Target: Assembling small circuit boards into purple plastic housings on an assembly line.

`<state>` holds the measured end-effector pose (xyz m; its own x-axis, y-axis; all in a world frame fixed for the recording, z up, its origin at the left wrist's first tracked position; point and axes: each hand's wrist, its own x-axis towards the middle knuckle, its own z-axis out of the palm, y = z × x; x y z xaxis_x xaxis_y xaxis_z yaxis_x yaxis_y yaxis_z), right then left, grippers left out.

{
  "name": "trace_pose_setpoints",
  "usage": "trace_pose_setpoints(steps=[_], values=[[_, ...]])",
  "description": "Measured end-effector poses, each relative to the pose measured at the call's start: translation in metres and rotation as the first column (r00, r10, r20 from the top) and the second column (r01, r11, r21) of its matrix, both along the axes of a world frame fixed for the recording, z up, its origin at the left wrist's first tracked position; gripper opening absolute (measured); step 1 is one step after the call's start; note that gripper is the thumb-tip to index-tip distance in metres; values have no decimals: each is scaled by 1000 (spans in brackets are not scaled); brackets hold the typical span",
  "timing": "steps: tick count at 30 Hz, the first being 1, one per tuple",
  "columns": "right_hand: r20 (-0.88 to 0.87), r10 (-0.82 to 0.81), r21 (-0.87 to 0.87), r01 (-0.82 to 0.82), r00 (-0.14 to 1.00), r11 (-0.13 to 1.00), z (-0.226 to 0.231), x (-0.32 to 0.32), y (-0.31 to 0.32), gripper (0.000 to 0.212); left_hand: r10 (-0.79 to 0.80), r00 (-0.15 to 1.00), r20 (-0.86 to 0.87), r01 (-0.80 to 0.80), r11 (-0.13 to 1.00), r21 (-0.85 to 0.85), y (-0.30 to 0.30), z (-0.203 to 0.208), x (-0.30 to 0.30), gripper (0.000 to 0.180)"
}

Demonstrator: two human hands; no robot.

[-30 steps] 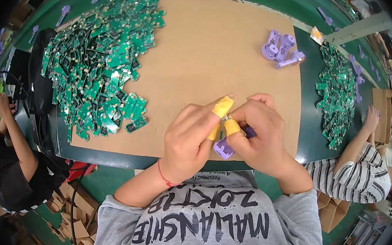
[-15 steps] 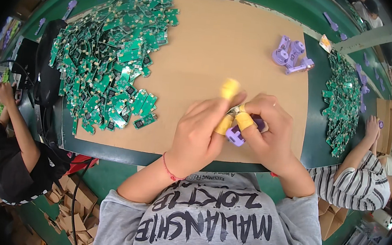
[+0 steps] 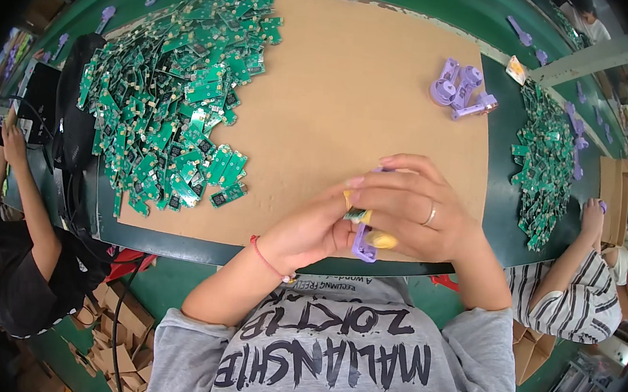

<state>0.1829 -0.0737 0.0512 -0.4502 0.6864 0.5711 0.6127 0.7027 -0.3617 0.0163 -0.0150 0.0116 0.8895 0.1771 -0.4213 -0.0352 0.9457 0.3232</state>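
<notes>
At the near edge of the cardboard [image 3: 322,114], a purple shell [image 3: 364,251] is held between two hands, ahead of the torso. Its long axis appears to run away from the body: near end exposed, middle covered, a purple sliver visible beyond the fingers.

Right hand [image 3: 417,206]: nearer to the shell. Fingers are curled over it from the right, with a yellow wrap [image 3: 382,239] at its right side; judged to be gripping it.

Left hand [image 3: 311,230]: enters from the left, roughly crosswise to the shell. Its tips are partly hidden; whether they pinch or merely touch cannot be told.

Between the hands, at the shell's left side, a bit of green board [image 3: 356,216] shows; whether seated or loose cannot be determined.

Well apart, loose boards [image 3: 171,107] lie to the left, and other shells [image 3: 460,93] ahead to the right.
</notes>
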Motion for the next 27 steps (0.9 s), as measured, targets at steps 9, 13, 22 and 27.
trace_pose_setpoints(steps=[9, 13, 22, 27], values=[[139, -249, -53, 258, 959, 965, 13, 17, 1, 31, 64, 972, 227, -111, 973, 201, 4, 1, 4, 49], [79, -311, -45, 316, 947, 948, 16, 12, 0, 28, 128, 970, 205, -196, 911, 362, -1, -2, 10, 56], [-209, -513, -715, 228, 832, 661, 19, 6, -16, 25, 391, 888, 240, -414, 459, 786, 0, 0, 11, 54], [-482, -565, -714, 74, 670, 697, 1, -11, -15, 20, 402, 884, 238, -430, 499, 752, -1, 2, 13, 53]])
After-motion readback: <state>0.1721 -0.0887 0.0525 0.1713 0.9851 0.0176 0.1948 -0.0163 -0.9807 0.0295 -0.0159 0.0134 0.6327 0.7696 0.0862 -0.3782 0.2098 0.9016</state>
